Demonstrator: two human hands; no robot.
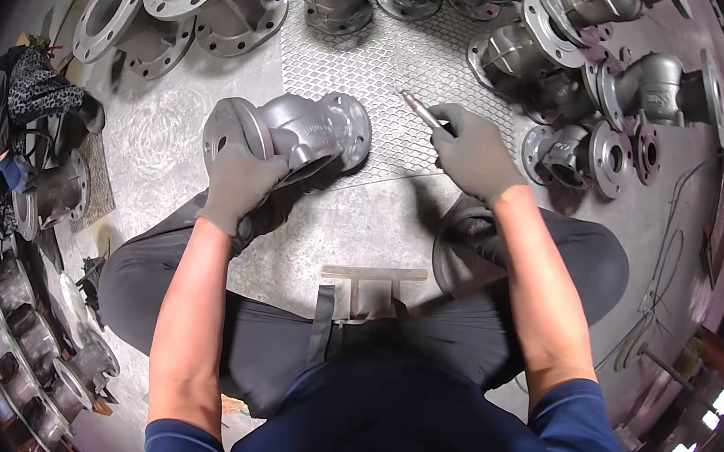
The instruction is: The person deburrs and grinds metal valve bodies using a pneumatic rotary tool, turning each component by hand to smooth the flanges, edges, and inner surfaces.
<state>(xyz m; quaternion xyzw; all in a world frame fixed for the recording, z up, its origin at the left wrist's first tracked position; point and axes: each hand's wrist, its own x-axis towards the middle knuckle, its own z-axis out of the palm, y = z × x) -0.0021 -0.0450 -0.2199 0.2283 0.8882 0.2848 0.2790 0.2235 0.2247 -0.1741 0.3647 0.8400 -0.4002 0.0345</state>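
A grey cast-metal valve body with round flanges lies on its side on the floor between my legs. My gloved left hand is closed round the rim of its left flange; part of the grip is hidden behind the glove. To the right, my gloved right hand holds a slim silver pen-like tool in a pinch. The tool's thin tip points up and left over the patterned mat, apart from the valve body. Its exact kind does not show.
Several flanged valve bodies stand in an arc from far left to right. A round metal part is by my right leg. Cables lie at right. Another person is at far left, near rows of castings.
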